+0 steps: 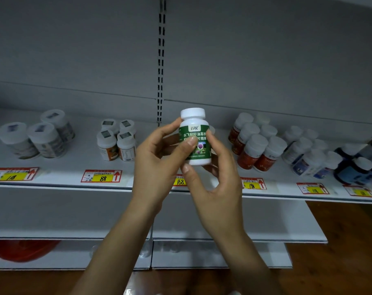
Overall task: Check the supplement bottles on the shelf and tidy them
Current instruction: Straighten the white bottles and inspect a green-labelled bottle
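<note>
A green-labelled supplement bottle (195, 129) is held upright in both hands, lifted clear of the shelf (64, 185) and above the middle of its front edge. The left hand (157, 158) is clamped on it, thumb pressed across the label and fingers curled behind. The right hand (215, 179) grips it from below and from the right, thumb under the base.

Along the front edge a row of price tags (101, 176) is seen. Further back, grey-labelled bottles (38, 137) are grouped toward the left end, orange-labelled bottles (117, 143) left of centre, red-labelled bottles (253, 154) right of centre, and blue-labelled bottles (351, 167) toward the right end. The slotted upright (161, 60) is fixed in the back panel.

Should the bottle be turned carelessly, it could be dropped onto the shelf and the close-packed red-labelled bottles toppled. It could also be set back in the wrong group, since the groups stand near one another.

Part of the label is covered by the left thumb, and its small print cannot be read. The tag beneath the hands is half hidden. What remains in the row behind the bottle cannot be told. The right-end bottles are dark and blurred.
</note>
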{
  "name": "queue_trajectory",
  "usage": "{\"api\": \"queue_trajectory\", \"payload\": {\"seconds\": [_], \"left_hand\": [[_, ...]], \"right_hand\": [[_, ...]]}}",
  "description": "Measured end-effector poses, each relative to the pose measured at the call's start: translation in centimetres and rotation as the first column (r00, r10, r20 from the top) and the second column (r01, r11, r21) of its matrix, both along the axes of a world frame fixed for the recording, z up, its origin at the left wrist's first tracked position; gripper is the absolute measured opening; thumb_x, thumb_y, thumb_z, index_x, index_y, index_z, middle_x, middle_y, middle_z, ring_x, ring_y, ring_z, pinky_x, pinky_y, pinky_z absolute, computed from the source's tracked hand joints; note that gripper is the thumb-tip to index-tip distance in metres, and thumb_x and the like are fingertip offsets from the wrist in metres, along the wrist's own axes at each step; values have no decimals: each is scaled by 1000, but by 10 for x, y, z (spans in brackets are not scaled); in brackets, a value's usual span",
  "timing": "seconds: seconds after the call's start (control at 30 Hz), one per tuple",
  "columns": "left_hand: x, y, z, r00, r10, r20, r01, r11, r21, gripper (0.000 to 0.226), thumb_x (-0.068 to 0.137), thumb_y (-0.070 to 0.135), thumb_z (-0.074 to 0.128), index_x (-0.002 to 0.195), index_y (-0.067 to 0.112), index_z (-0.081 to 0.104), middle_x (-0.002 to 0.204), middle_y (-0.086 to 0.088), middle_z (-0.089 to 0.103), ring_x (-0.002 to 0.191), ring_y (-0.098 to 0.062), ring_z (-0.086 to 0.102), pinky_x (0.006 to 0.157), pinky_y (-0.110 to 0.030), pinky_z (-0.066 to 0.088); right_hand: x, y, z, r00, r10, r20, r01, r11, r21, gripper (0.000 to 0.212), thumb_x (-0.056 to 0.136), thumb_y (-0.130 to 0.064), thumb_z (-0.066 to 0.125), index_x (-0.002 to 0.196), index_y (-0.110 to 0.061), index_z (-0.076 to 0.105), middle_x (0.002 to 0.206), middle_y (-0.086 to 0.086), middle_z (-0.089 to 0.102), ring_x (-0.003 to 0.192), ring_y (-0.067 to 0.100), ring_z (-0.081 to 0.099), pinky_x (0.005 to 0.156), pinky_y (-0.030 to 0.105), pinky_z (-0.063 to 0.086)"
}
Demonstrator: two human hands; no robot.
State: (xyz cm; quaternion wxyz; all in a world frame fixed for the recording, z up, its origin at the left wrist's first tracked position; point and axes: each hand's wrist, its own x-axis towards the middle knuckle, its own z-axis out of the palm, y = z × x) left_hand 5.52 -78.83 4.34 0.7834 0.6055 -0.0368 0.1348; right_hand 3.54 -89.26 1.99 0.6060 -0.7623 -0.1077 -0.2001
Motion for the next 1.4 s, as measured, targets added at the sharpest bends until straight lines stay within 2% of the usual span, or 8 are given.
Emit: {"api": "queue_trajectory", "payload": {"seconds": [0.17,0.33,0.5,0.6,0.73,0.83,1.2,1.4], "left_hand": [[0,-5,5,999,39,-2,-39,999,2,24,94,22,53,116,30,54,80,21,72,84,1,68,67,-14,53],[0,-9,6,998,57,0,-57,998,35,23,94,23,54,115,27,59,87,13,73,90,-4,69,73,-17,54],[-2,-15,-3,994,104,28,-106,991,84,25,92,21,57,116,30,58,96,6,73,96,-8,68,84,-20,52],[-1,-15,-9,995,97,20,-98,994,40,25,93,10,57,112,25,61,100,4,74,99,-9,68,84,-18,52],[2,-15,-12,999,35,-12,-35,998,58,26,90,7,61,109,25,64,104,7,72,100,-4,66,80,-18,51],[3,-16,-13,1000,16,-26,-15,999,31,30,82,16,66,112,20,64,105,2,73,100,-11,68,84,-26,54],[1,-17,-12,1000,11,3,-11,996,91,24,83,24,68,106,17,69,100,9,74,96,-4,69,79,-17,51],[2,-10,-15,997,-4,81,-30,911,412,47,65,34,83,106,30,59,106,22,67,105,2,62,91,-17,47]], "right_hand": [[2,-4,6,999,18,-42,-15,997,80,64,83,-23,71,139,-27,41,130,-12,56,117,9,57,94,20,47],[4,-8,11,996,20,-81,-5,982,188,57,83,-13,73,129,-28,44,119,-10,62,107,3,62,80,12,48],[8,-13,9,979,68,-193,6,933,360,44,82,-21,65,123,-24,49,114,0,69,101,10,67,83,21,53],[11,-16,8,936,182,-301,13,838,545,41,82,-24,61,122,-18,54,112,7,71,99,17,69,80,27,56],[11,-18,10,838,468,-281,-34,557,830,45,84,-28,49,121,-4,57,110,17,70,94,25,71,79,35,58],[11,-21,7,808,529,-260,-55,507,860,41,86,-30,45,115,-5,60,104,16,71,89,23,71,77,34,58],[14,-33,-1,861,437,-261,-144,701,699,52,80,-14,58,131,-13,51,118,7,68,109,20,65,91,34,53],[12,-27,-10,940,268,-211,-183,917,353,57,85,8,63,127,-29,51,124,-5,65,116,13,61,95,38,53]]}}
